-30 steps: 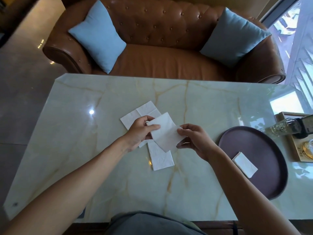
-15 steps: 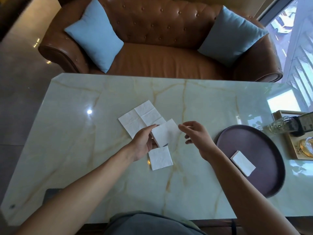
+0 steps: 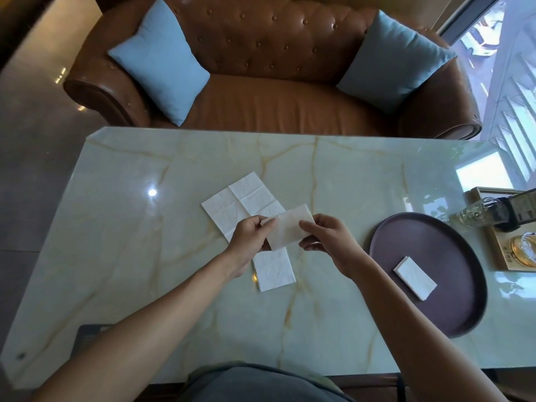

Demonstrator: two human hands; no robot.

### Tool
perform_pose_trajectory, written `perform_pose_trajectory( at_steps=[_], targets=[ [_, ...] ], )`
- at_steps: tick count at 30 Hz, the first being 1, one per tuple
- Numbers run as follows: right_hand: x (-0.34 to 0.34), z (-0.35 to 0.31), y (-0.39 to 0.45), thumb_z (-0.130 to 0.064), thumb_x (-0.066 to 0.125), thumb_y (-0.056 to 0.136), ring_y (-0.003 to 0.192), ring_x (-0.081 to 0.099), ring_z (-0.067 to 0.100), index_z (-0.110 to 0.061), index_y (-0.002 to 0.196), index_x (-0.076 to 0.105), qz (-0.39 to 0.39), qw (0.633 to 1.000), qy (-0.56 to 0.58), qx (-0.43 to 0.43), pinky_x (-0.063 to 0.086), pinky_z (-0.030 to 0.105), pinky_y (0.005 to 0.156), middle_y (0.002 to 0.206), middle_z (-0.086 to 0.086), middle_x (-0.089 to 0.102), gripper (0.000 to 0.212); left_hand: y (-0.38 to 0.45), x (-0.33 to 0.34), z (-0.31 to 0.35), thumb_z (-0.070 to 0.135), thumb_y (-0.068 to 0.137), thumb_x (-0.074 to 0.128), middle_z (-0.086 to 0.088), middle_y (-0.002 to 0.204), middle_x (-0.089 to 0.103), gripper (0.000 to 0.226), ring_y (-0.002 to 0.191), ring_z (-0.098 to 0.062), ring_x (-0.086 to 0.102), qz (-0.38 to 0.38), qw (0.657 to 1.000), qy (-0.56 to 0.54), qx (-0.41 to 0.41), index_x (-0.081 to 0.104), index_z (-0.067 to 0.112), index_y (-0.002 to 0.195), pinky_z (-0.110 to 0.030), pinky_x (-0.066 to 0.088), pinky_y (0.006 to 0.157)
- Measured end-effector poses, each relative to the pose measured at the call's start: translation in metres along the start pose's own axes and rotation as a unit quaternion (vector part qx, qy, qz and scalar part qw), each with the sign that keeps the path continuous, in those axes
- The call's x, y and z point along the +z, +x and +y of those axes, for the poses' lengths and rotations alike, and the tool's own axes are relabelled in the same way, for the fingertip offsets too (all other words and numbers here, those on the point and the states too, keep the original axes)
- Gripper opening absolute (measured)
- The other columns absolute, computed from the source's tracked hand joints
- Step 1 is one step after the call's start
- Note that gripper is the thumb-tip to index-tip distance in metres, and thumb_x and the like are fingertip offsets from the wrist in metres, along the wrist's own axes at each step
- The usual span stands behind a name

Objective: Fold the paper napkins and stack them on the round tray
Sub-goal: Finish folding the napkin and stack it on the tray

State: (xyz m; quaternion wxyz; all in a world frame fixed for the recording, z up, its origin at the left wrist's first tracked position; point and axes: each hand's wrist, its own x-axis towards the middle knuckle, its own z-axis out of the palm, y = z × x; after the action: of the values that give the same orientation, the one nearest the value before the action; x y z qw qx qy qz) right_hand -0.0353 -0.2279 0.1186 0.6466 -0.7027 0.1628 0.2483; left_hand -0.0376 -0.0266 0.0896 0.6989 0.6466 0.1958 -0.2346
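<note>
I hold a folded white napkin above the marble table, pinched at its left end by my left hand and at its right end by my right hand. Under it, an unfolded napkin lies flat on the table. A partly folded napkin lies just below my left hand. On the right sits the round dark tray; one folded napkin lies on it.
A wooden box with a glass bottle across it stands at the table's right edge, beside the tray. A brown leather sofa with two blue cushions runs along the far side of the table.
The napkin in my hands has been folded smaller. My right hand let go briefly, then took its right end again, and the napkin now lies stretched sideways between both hands.
</note>
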Motion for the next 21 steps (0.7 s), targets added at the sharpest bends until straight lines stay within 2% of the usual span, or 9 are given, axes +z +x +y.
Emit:
perform_pose_trajectory(
  at_steps=[3,6,9,12,15,18,21],
  targets=[
    [0.006,-0.001,-0.002,-0.022,0.067,0.098,0.067,0.065,0.021,-0.004,0.105,0.071,-0.015,1.000,-0.012,-0.017,0.057,0.036,0.073,0.083,0.007,0.071,0.020,-0.005,0.005,0.005,0.044,0.086,0.067,-0.006,0.084,0.064,0.049,0.076,-0.020,0.063,0.028,0.999,0.025,0.023,0.063,-0.004,0.097,-0.030,0.057,0.064],
    [0.014,-0.002,-0.004,-0.022,0.064,0.099,0.065,0.062,0.020,-0.004,0.107,0.073,-0.015,0.999,-0.013,-0.033,0.056,0.037,0.073,0.080,0.006,0.069,0.021,-0.010,0.011,0.009,0.040,0.092,0.061,-0.005,0.073,0.064,0.043,0.059,-0.020,0.064,0.081,0.995,0.051,0.041,0.062,-0.003,0.091,-0.031,0.047,0.053],
    [0.022,-0.004,-0.006,-0.028,0.062,0.101,0.065,0.062,0.020,-0.004,0.105,0.072,-0.017,0.999,-0.004,-0.042,0.057,0.035,0.071,0.079,0.007,0.067,0.026,-0.014,0.014,0.013,0.038,0.096,0.056,-0.003,0.075,0.069,0.035,0.051,-0.023,0.068,0.112,0.990,0.064,0.059,0.063,0.004,0.089,-0.027,0.041,0.046],
    [0.030,-0.004,-0.007,-0.032,0.059,0.103,0.064,0.060,0.019,-0.003,0.102,0.072,0.007,0.999,-0.010,-0.052,0.054,0.034,0.067,0.076,0.006,0.065,0.032,-0.017,0.015,0.012,0.042,0.099,0.052,-0.003,0.080,0.068,0.035,0.045,-0.023,0.066,0.131,0.980,0.112,0.094,0.060,0.010,0.086,-0.030,0.046,0.044],
    [0.039,-0.001,-0.007,-0.037,0.055,0.104,0.059,0.057,0.017,-0.001,0.099,0.070,0.056,0.997,-0.028,-0.053,0.051,0.032,0.061,0.072,0.004,0.063,0.039,-0.019,0.013,0.008,0.045,0.101,0.050,-0.003,0.079,0.067,0.033,0.048,-0.018,0.066,0.127,0.973,0.152,0.117,0.058,0.014,0.089,-0.029,0.047,0.040],
    [0.045,0.003,-0.005,-0.035,0.053,0.104,0.051,0.052,0.016,0.006,0.095,0.066,0.114,0.991,-0.037,-0.057,0.047,0.030,0.051,0.065,0.007,0.056,0.044,-0.019,0.011,0.004,0.048,0.101,0.049,0.003,0.078,0.066,0.031,0.053,-0.017,0.067,0.115,0.966,0.191,0.128,0.058,0.020,0.093,-0.035,0.053,0.044],
    [0.050,0.011,-0.005,-0.028,0.055,0.103,0.046,0.045,0.014,0.013,0.093,0.060,0.164,0.983,-0.049,-0.066,0.043,0.029,0.044,0.062,0.009,0.047,0.042,-0.016,0.007,-0.001,0.051,0.101,0.048,0.007,0.077,0.066,0.033,0.058,-0.008,0.066,0.123,0.960,0.209,0.143,0.060,0.020,0.095,-0.047,0.060,0.059]
  ],
)
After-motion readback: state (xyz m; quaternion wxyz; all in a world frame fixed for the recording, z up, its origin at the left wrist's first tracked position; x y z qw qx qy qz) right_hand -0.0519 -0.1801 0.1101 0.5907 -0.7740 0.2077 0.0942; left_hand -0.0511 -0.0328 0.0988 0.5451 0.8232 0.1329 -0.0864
